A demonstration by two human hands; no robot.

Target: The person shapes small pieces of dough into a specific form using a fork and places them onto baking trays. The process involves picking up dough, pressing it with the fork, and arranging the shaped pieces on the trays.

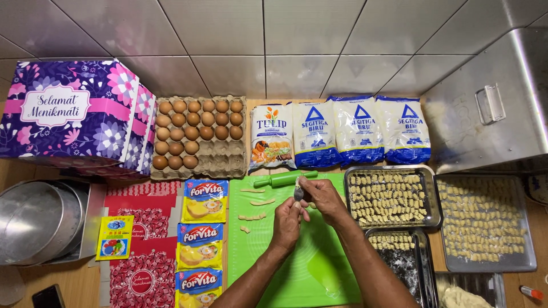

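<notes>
Both hands together above green silicone mat: right hand pinches small dark metal tool, left hand closed against it. Shaped dough pieces at 9 o'clock unprocessed; dark baking tray at 3 o'clock full; second tray partly filled.

Bright, even overhead light; sharp focus; soft shadows; faint glare.
</notes>
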